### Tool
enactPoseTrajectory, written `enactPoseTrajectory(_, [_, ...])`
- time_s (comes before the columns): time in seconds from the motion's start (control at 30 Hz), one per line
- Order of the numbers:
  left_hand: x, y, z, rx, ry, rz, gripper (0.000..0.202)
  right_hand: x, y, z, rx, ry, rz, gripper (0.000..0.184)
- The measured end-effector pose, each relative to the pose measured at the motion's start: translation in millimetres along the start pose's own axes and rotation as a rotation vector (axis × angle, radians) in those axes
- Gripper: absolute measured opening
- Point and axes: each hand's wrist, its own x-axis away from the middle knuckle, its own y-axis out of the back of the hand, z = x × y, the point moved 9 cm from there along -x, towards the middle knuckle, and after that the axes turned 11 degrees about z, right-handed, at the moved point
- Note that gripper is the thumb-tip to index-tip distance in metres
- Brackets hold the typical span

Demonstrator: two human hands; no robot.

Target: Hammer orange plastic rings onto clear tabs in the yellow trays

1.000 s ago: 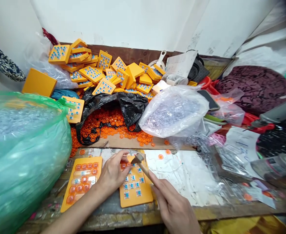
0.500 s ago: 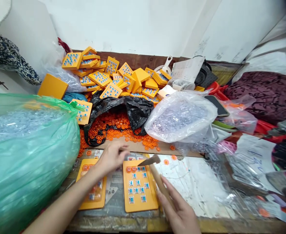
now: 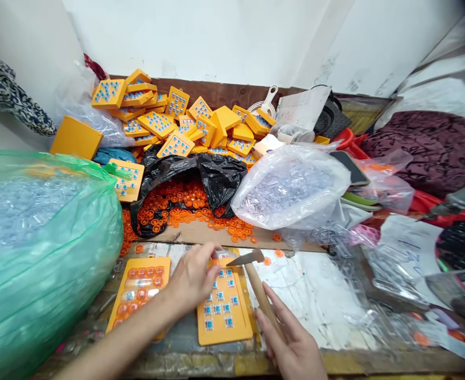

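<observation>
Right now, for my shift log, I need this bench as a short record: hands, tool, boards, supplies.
Left hand: at yellow board's upper left; any held piece unclear
Right hand: grips hammer by wooden handle
Hammer tip: overlaps the board's upper right in view
Second board: left of the first, bearing orange and clear caps
Behind: black bag of orange pieces, white bag, heaped boards
Far left: green bag

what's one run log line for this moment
left hand: at upper left of yellow panel | right hand: gripping hammer by handle | hammer head: near panel's top right | second panel: alongside, orange caps
</observation>
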Motion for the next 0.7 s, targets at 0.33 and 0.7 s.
enactPoseTrajectory(0.33, [24.7, -28.5, 8.0, 0.273, 0.024, -0.163, 0.044, 19.9, -3.8, 68.7, 0.486, 0.563, 0.093, 0.045])
enactPoseTrajectory(0.7, [23.2, -29.4, 9.2, 0.234, 0.076, -0.151, 0.051, 23.0, -7.7, 69.9, 0.608, 0.633, 0.043, 0.044])
